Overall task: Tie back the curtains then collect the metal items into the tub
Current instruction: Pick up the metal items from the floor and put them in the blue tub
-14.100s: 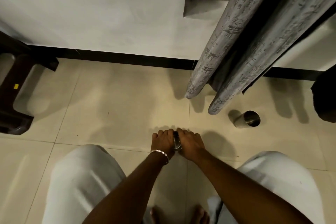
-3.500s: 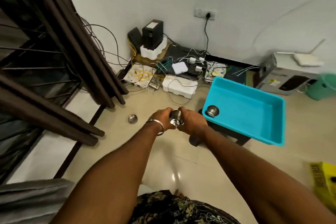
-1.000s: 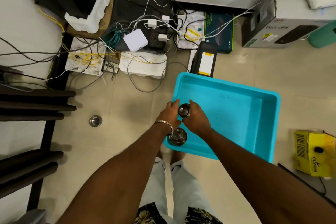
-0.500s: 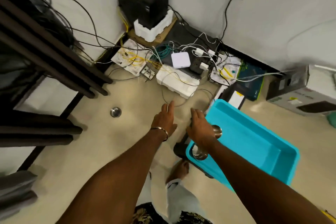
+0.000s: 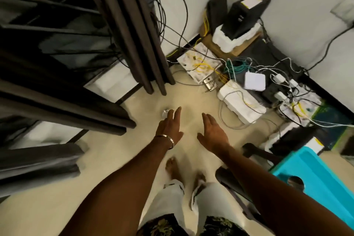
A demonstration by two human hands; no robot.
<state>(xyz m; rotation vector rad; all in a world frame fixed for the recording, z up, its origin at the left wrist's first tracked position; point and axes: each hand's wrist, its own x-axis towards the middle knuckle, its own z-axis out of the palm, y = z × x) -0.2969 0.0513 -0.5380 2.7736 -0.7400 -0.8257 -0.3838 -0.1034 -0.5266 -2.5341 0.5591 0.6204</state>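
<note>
Cream floor tiles (image 5: 118, 161) hold the small shiny metal bowl (image 5: 165, 112) beyond our left hand (image 5: 169, 126); both hands, right hand (image 5: 213, 134) too, spread empty. Nearby tangled cables (image 5: 228, 115) could snag us.

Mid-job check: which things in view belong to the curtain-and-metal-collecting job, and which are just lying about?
Job:
small metal bowl on the floor, partly behind the left hand
turquoise tub
metal item already in it
dark curtains

Lying about:
tangled cables
white adapter box
black device
foam blocks

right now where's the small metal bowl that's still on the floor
In the head view, the small metal bowl lies left of centre on the floor, just beyond the left hand fingertips, below the dark curtains.
</note>
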